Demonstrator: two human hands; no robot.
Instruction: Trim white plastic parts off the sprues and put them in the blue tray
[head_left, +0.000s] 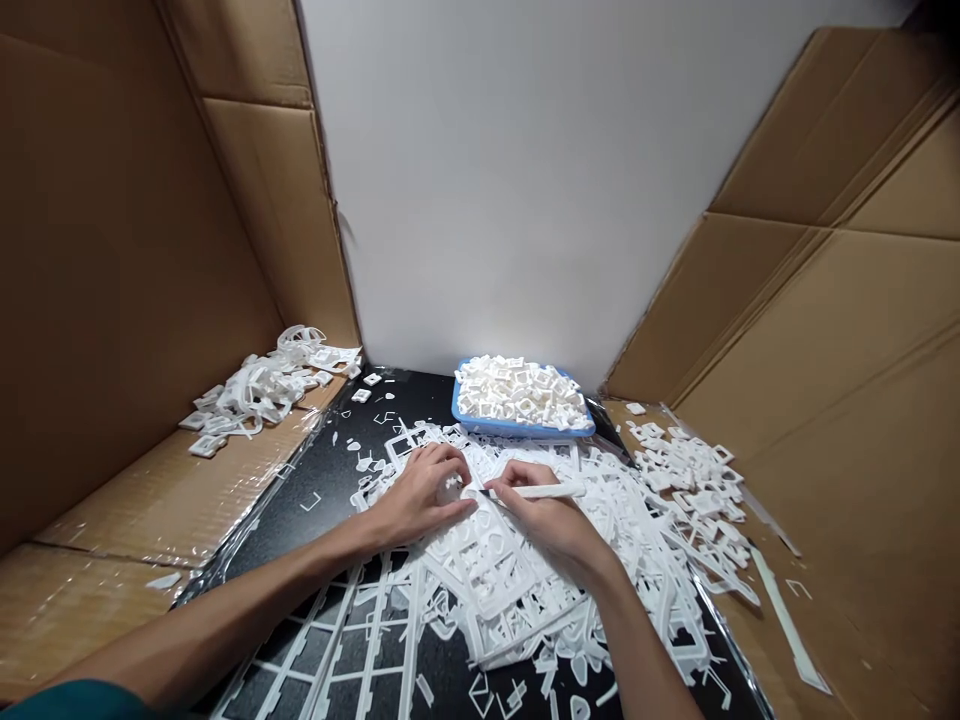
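My right hand (536, 495) grips a slim craft knife (555, 491) with a white handle, its narrow tip pointing left. Just left of that tip, my left hand (427, 490) is curled with thumb and fingertips around a small white plastic piece (469, 491), which the fingers partly hide. The tip meets or nearly meets this piece; I cannot tell which. Beneath both hands spreads a heap of white plastic frames and offcuts (495, 570).
A blue tray (525, 430) heaped with small white parts stands behind the hands. White strips and parts (262, 390) pile up at the left, more square pieces (694, 490) at the right. Long white lattice frames (367, 640) lie on the black surface. Cardboard walls (840, 400) flank the workspace.
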